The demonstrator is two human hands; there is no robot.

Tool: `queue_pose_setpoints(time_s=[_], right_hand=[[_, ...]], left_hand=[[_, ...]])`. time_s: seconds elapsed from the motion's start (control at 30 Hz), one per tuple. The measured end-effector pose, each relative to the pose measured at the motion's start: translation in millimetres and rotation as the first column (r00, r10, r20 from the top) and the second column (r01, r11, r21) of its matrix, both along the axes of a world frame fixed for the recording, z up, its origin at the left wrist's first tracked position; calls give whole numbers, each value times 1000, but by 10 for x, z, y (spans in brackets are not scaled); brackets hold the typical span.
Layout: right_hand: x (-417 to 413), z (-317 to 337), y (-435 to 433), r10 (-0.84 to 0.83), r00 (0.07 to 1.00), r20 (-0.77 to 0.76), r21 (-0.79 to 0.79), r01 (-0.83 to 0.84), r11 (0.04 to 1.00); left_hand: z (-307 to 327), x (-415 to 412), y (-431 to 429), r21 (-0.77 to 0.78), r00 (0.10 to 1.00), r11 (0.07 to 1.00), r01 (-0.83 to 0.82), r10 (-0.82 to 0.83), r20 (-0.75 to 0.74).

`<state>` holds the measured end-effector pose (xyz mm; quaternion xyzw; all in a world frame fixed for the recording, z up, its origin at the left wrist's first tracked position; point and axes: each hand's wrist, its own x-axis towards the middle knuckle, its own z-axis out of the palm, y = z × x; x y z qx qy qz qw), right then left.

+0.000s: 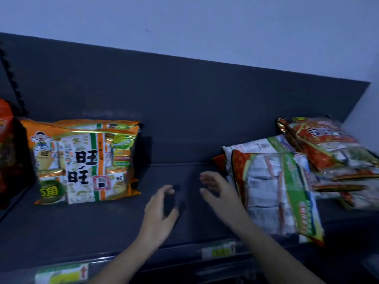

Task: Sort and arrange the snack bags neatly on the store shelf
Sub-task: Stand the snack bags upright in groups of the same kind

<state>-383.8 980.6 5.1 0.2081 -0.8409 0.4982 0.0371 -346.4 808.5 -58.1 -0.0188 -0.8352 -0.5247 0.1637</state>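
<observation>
1. Both hands hover over the middle of the shelf, a little apart from each other and gripping nothing. The left hand [162, 210] sits at about 6 o'clock with thumb and fingers loosely curved into an empty C. The right hand [217, 191] is just to its 3 o'clock side, fingers relaxed and spread.
2. The right hand lies just beside the left edge of the red-and-green bag [276, 193]; I cannot tell whether it touches the bag.
3. That bag lies flat and tilted at 4 o'clock, its lower corner reaching the front edge of the shelf.
4. A white-and-green bag [260, 144] lies partly under it, towards 3 o'clock.
5. A loose pile of red bags [328, 148] lies at 3 o'clock, by the right end of the shelf.
6. An orange snack bag [86, 160] stands upright at 9 o'clock, well apart from the right-hand group, near the back panel [184, 99].
7. A red bag [5, 150] shows at the far 9 o'clock edge, cut off by the frame.
8. The shelf [102, 222] is dark grey, as is the back panel.
9. Price labels [61, 273] sit on the front rail at 7 o'clock and 5 o'clock.
10. A slotted upright [12, 78] runs up at 10 o'clock.
11. A pale wall [184, 21] fills 12 o'clock; the light is dim and bluish.
</observation>
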Motion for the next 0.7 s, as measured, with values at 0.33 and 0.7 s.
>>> queue_pose_setpoints(time_s=[0.33, 0.7], right_hand=[[-125, 74, 1961, -535, 837, -111, 14, 540, 842], [-222, -164, 2092, -392, 678, 622, -25, 517, 856]], left_hand=[[68, -307, 1497, 167, 879, 960, 227, -276, 390], [107, -600, 1711, 453, 832, 871, 188, -387, 398]])
